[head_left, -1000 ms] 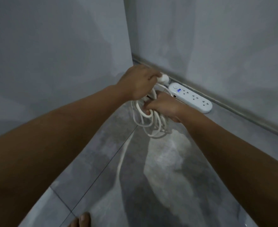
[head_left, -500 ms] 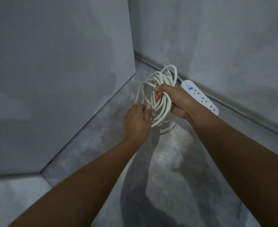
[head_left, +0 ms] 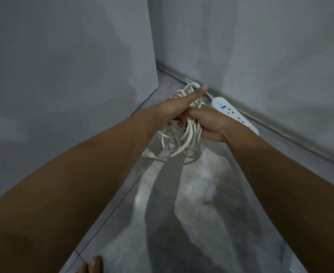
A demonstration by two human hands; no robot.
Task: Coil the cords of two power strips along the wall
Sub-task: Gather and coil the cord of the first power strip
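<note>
A white power strip [head_left: 235, 113] with a blue light lies on the floor against the wall's baseboard. Its white cord [head_left: 183, 142] is gathered into a loose coil of several loops, held above the floor just left of the strip. My right hand [head_left: 209, 123] grips the coil from the right, fingers curled round the bundle. My left hand [head_left: 174, 109] reaches across the top of the coil, with its thumb stretched toward the wall and its fingers curled round strands underneath. A second strip is not in sight.
A grey wall with a baseboard [head_left: 280, 133] runs along the right. A flat grey panel [head_left: 83, 75] stands on the left, forming a narrow corner. The floor is glossy grey tile [head_left: 191, 203]. My toes [head_left: 91, 266] show at the bottom edge.
My left hand has moved up from below the coil and now lies across its top, gripping strands. The coil hangs lower in my right hand, closer to the floor.
</note>
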